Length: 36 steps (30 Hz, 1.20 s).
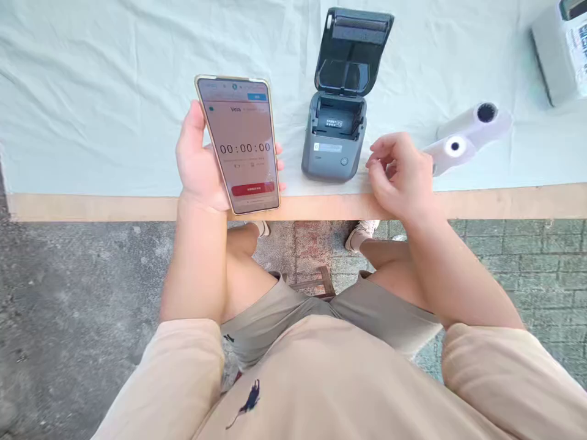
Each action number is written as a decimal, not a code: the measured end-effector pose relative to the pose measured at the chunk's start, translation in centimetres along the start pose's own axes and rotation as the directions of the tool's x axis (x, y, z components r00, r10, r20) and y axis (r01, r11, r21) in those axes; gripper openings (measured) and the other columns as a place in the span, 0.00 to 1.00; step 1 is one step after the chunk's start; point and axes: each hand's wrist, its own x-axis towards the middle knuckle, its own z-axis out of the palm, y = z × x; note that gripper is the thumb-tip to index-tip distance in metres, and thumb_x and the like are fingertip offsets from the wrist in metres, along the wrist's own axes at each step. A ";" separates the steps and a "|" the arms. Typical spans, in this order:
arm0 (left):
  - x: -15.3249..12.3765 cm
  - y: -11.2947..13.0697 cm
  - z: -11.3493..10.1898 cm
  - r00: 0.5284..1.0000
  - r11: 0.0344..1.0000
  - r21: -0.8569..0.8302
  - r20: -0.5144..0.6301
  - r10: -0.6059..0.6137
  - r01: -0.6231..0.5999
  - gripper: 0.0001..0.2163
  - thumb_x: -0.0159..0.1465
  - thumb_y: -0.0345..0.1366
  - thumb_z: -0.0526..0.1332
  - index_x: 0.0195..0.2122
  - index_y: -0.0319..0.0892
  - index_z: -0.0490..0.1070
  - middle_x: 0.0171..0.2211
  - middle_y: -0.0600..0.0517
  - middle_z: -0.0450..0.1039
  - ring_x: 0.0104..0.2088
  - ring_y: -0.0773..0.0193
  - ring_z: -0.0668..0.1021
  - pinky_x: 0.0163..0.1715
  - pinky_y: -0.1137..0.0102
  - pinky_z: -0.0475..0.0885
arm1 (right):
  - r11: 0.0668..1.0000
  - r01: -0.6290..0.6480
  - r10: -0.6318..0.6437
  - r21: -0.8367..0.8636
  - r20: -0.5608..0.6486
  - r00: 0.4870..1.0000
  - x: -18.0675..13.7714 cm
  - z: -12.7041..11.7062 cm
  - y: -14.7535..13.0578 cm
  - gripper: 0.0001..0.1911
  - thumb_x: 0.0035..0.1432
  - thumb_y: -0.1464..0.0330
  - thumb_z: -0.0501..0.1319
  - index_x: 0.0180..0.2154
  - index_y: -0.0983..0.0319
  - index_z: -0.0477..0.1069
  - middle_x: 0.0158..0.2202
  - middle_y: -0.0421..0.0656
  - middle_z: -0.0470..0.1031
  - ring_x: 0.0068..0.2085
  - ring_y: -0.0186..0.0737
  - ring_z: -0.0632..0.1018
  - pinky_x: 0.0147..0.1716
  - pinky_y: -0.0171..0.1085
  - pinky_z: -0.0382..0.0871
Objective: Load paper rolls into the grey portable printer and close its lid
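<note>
A smartphone (pixel 247 131) in a yellowish case lies tilted in my left hand (pixel 199 162), its lit screen showing a timer at 00:00:00 and a red button. The fingertips wrap round the phone's right edge. A dark grey label printer (pixel 330 162) stands on the table with its lid (pixel 353 49) raised and its paper bay exposed; no roll shows in the bay. My right hand (pixel 401 171) rests just right of the printer, apart from it, with the fingers loosely curled and nothing visible in them.
Two white paper rolls (pixel 452 146) lie to the right, close by my right hand. A white box-like object (pixel 559 58) stands at the far right corner. Pale cloth (pixel 92 122) covers the table, whose wooden front edge (pixel 92 208) lies before me.
</note>
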 end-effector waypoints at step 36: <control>3.0 -1.2 -2.3 0.965 0.920 0.291 0.090 0.246 -0.262 0.21 0.58 0.44 0.55 0.51 0.51 0.76 0.61 0.51 0.77 0.62 0.50 0.79 0.65 0.48 0.75 | 0.998 -0.064 0.064 -0.002 -0.003 0.998 0.0 -0.4 -0.7 0.08 0.58 0.71 0.59 0.40 0.52 0.67 0.32 0.38 0.79 0.27 0.40 0.77 0.30 0.42 0.72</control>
